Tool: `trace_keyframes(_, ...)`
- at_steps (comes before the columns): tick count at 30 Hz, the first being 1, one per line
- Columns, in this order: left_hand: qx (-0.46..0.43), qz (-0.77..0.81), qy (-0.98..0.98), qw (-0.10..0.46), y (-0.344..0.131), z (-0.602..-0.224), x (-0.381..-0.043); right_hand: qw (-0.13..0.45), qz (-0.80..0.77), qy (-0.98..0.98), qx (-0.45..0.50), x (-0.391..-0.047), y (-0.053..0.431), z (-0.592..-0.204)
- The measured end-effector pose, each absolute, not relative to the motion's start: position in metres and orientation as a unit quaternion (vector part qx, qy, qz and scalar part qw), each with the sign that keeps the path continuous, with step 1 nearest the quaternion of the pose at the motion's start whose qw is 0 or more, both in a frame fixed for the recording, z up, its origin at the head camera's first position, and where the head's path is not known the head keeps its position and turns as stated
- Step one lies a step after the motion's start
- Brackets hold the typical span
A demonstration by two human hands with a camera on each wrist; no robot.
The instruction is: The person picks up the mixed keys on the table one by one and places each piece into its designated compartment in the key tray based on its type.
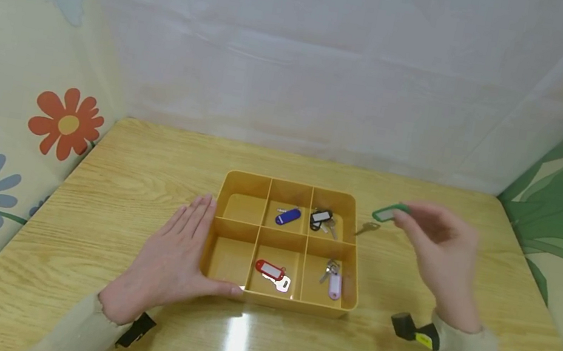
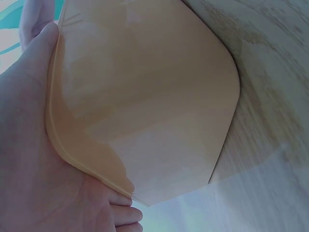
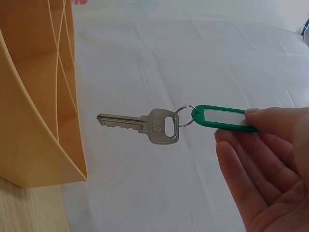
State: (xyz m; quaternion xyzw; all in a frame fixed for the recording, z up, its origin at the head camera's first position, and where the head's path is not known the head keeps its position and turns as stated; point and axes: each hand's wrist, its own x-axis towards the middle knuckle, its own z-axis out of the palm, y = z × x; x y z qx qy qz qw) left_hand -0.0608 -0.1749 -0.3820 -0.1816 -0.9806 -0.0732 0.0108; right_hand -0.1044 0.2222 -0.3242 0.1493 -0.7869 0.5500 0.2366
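A yellow divided box (image 1: pixel 269 301) stands on the table. My left hand (image 1: pixel 175 254) lies along its left side with fingers straight, the thumb reaching over the front left rim; the left wrist view shows the palm against the rim. Right of the box, in the air, my right hand (image 1: pixel 440 253) pinches a green key tag (image 3: pixel 224 117) between thumb and fingers. From its ring a silver key (image 3: pixel 161 126) points toward the box. Inside the box are a blue tag (image 1: pixel 288 216), a black tag with keys (image 1: pixel 321 217), a red tag with a key (image 1: pixel 269 269) and a pale lilac tag with keys (image 1: pixel 334 286).
The wooden table (image 1: pixel 169 151) extends around the box on all sides. A white cloth (image 1: pixel 295 92) hangs behind it, and flower-patterned panels (image 1: pixel 68 123) flank the left and right sides. Black straps (image 1: pixel 414 331) sit at both wrists.
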Motion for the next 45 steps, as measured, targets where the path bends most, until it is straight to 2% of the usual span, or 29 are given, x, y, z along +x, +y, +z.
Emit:
trace_keyframes(25, -0.178, -0.078, -0.981, 0.005, -0.174, -0.382, -0.061, 0.201, 0.603, -0.746, 0.201, -0.117, 0.183, -0.322)
trace_keyframes(45, -0.179, -0.074, -0.981, 0.007, -0.175, -0.383, -0.061, 0.141, 0.630, -0.725, 0.239, -0.132, 0.133, -0.320)
